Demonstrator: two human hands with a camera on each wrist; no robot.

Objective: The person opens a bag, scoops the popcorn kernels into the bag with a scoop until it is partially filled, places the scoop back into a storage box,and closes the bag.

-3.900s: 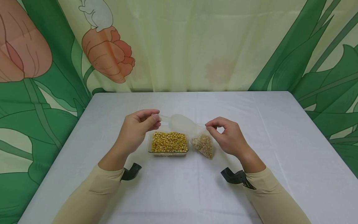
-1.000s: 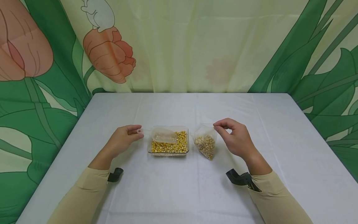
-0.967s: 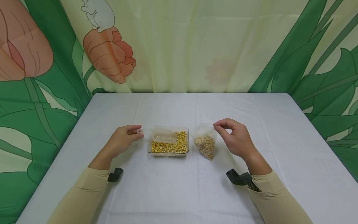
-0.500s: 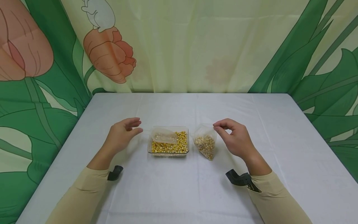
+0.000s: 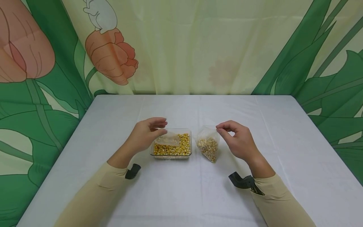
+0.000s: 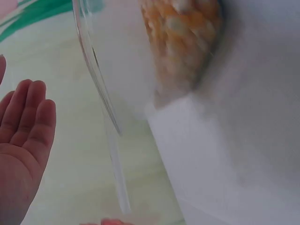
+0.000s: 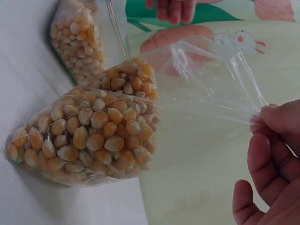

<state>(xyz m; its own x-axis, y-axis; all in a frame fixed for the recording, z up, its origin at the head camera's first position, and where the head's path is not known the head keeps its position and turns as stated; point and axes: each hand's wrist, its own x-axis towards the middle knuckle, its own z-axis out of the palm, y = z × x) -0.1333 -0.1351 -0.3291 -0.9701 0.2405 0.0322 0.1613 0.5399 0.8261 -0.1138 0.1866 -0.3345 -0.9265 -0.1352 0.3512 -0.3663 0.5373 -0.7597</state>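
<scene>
A clear plastic bag (image 5: 208, 146) part-filled with corn kernels stands on the table; my right hand (image 5: 236, 138) pinches its upper edge between thumb and index finger. In the right wrist view the bag (image 7: 93, 136) bulges with kernels below, and its mouth stretches toward the right hand (image 7: 276, 159). To the bag's left is a glass container (image 5: 170, 155) of yellow corn kernels (image 5: 184, 143). A translucent scoop (image 5: 170, 139) lies on the kernels. My left hand (image 5: 144, 135) hovers over the container's left side, fingers extended and holding nothing; it covers the scoop's handle in the head view.
A white cloth covers the table (image 5: 181, 189). Behind its far edge hangs a printed curtain (image 5: 181, 47). A black wrist camera (image 5: 133, 171) juts from the left sleeve, and another camera (image 5: 241, 181) from the right sleeve.
My left hand set the scoop on the corn in the container, let go of its handle, then rose and moved right over the container. The right hand stays at the bag.
</scene>
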